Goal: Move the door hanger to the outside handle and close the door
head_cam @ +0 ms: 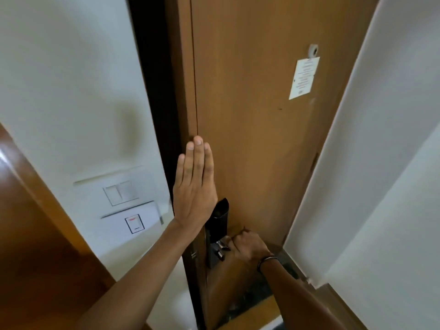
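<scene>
The door hanger could not be seen anywhere in the head view; nothing hung on the inside handle, and the outer face of the door was out of sight. The door (257,96), plain brown wood, stood nearly shut, with a dark gap left between its latch edge and the frame (152,91) on the left.

The left hand (194,186) lay flat against the door right at that latch edge, palm to the wood, its fingers (198,148) straight and pressed together, pointing upward. Just below it sat the black lock plate (217,232), with the metal inside handle (221,247) sticking out from it. The right hand (247,246) was curled around that handle, fingers clamped on the lever, a thin band (267,259) around the wrist.

Higher on the door a white printed notice (304,78) was stuck slightly askew, and a small round peephole (313,51) with its cover sat right above it.

To the left of the frame a white wall carried two switch plates, a double rocker switch (121,192) above and a single switch (134,223) with a red mark below it. A second brown wooden panel (35,234) filled the lower left corner. On the right a white wall (392,163) ran close beside the door.
</scene>
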